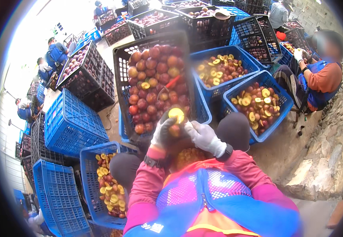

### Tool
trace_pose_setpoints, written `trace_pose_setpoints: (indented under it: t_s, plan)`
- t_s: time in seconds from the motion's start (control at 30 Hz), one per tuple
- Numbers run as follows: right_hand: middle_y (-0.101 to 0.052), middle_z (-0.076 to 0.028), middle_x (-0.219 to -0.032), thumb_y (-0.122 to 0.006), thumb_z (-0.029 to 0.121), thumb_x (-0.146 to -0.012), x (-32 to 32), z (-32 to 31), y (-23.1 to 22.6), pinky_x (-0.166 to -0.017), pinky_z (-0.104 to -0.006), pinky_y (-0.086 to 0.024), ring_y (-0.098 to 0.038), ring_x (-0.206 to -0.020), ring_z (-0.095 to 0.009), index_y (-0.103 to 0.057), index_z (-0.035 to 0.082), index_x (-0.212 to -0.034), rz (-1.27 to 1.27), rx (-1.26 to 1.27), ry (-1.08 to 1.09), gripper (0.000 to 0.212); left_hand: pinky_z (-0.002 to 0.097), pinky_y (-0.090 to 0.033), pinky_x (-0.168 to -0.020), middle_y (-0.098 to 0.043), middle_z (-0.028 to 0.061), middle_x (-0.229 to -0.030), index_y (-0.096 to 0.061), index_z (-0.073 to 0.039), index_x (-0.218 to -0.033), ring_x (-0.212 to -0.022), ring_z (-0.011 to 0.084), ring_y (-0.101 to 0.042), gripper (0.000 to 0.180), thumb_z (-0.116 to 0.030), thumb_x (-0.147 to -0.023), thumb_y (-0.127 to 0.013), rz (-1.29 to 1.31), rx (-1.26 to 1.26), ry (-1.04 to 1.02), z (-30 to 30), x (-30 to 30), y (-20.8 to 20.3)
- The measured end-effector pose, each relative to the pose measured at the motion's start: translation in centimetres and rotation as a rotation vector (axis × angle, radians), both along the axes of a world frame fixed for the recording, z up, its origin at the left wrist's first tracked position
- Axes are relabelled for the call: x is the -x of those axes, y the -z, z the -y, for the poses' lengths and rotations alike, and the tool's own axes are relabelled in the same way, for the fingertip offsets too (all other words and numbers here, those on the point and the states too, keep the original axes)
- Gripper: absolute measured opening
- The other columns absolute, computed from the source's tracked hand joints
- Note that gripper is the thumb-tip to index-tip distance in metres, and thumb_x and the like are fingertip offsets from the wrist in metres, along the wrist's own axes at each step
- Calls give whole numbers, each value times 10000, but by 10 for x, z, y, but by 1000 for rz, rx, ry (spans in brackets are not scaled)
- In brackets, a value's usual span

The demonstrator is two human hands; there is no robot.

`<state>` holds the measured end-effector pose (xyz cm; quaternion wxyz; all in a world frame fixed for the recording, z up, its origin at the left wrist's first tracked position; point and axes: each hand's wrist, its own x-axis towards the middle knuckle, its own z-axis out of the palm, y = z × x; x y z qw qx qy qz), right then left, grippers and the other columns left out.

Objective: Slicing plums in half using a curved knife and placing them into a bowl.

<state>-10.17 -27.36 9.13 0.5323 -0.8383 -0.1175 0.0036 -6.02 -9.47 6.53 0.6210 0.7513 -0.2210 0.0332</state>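
Observation:
My left hand (162, 132), in a white glove with dark fingers, is closed around a cut plum (176, 114) whose round yellow flesh faces up. Another reddish piece of fruit (174, 130) sits just below it, by the fingers. Close beside it on the right, my white-gloved right hand (205, 137) has its fingers curled; what they hold, if anything, is hidden. Ahead of both hands, a black crate (120, 63) full of whole red plums (151, 85) leans toward me. A red-handled tool (173, 82) with a thin curved metal part lies on these plums.
Blue crates of halved plums stand at the right (272, 132), beyond it (250, 79), and by my left knee (86, 173). Stacked blue crates (71, 126) rise at left. A co-worker (323, 75) sits at right beside a stone wall (329, 154). More people and filled crates are farther back.

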Motion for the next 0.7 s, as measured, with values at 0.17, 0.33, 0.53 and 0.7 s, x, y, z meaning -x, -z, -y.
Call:
trace_pose_setpoints:
  t_s: [0.17,0.33,0.53,0.7]
  plan:
    - [-609,-229,-852,-402,390,-921,8,-13,-4,-738,-456,-437,-577,-826,-406,-569,44,-932,-80,261,-71,385,292,-496,-732,-570,97,-1047,-500,-3,-1144,-858,176,-583,283,-137,-901,-444,-651,746,142,-14,35,2]
    - [-612,-228,-825,-417,384,-916,16,-20,-1,-715,-465,-437,-579,-804,-406,-569,32,-886,-53,288,-77,384,283,-470,-792,-565,75,-1065,-499,-17,-1161,-930,157,-559,303,-202,-928,-438,-454,480,63,-21,40,13]
    - [-598,-233,-724,-394,386,-922,21,-24,-1,-647,-489,-446,-582,-717,-417,-543,36,-849,2,381,-103,387,280,-447,-824,-564,69,-1057,-494,-15,-1174,-949,147,-540,337,-244,-947,-393,-543,676,72,-5,54,2]
    - [-601,-237,-743,-382,395,-922,19,-24,8,-674,-498,-443,-579,-738,-424,-549,28,-857,-17,387,-116,408,290,-444,-822,-578,70,-1011,-521,-12,-1130,-910,153,-550,353,-271,-959,-354,-285,306,-42,2,56,8]
